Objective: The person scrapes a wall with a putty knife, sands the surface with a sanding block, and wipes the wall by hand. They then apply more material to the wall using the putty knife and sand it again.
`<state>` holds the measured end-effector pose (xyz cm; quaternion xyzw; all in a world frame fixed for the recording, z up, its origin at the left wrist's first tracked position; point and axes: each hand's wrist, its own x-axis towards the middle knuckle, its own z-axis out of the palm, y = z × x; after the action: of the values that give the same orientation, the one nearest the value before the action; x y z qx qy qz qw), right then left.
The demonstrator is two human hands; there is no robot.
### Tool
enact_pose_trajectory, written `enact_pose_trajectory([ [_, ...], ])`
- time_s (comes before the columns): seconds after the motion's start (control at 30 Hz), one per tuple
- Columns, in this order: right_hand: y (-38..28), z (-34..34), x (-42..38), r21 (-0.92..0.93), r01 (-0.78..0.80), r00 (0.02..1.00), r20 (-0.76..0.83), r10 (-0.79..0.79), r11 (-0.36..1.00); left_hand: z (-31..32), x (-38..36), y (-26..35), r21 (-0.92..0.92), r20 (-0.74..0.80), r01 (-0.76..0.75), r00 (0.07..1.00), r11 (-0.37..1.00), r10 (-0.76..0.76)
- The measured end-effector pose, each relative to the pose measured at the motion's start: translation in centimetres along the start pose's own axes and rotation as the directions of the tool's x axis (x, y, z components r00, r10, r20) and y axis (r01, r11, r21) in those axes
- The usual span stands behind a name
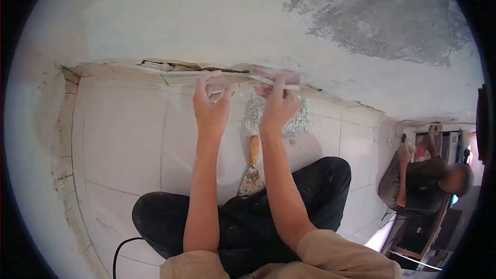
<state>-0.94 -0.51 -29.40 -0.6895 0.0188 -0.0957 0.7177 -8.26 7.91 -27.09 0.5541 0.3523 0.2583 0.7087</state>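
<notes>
My right hand (279, 104) pinches a thin white strip (290, 87) close to the wall base; motion blurs its far end, and I cannot tell exactly what it is. To its left, my left hand (211, 107) has its fingers curved and apart, fingertips right at the ledge below a dark crack (223, 70). White dust coats the fingers of both hands. A putty knife (253, 150) with a wooden handle and a dirty blade lies on the floor between my forearms. Crumbled debris (298, 121) is scattered on the tiles beneath my right hand.
Pale floor tiles (121, 139) stretch between my crossed legs and the wall (186, 15), which carries a rough grey patch (377, 15). A black cable (118, 253) curves at the lower left. Another person (421, 181) sits at the far right beside shelving.
</notes>
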Motion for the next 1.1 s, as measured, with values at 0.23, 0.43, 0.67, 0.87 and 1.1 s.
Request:
enact_pose_trajectory([
  [0.23, -1.4, -1.9, 2.0, 0.148, 0.004, 0.986, -0.163, 0.021, 0.989, 0.2, 0.1, -0.2, -0.028, -0.028, -0.045, 0.999, 0.999, 0.044],
  [0.43, -1.9, -0.8, 0.6, 0.125, 0.006, 0.999, -0.050, 0.001, 0.992, -0.9, 0.5, -0.2, 0.007, -0.059, -0.054, 0.997, 0.998, 0.055],
  [0.67, -1.7, 3.7, -2.0, -0.145, 0.107, 0.983, -0.135, -0.127, 0.984, 0.3, 0.0, -0.1, -0.112, -0.012, -0.011, 1.000, 0.994, 0.010],
  [0.87, -3.4, -1.9, 1.6, 0.053, 0.108, 0.964, -0.251, -0.091, 0.993, -1.2, 0.8, -0.4, 0.036, -0.149, -0.082, 0.985, 0.996, 0.087],
  [1.1, -1.4, 3.5, -3.1, -0.249, 0.073, 0.997, -0.001, -0.076, 0.966, -0.9, 1.1, -0.9, -0.075, -0.117, -0.085, 0.990, 0.994, 0.076],
])
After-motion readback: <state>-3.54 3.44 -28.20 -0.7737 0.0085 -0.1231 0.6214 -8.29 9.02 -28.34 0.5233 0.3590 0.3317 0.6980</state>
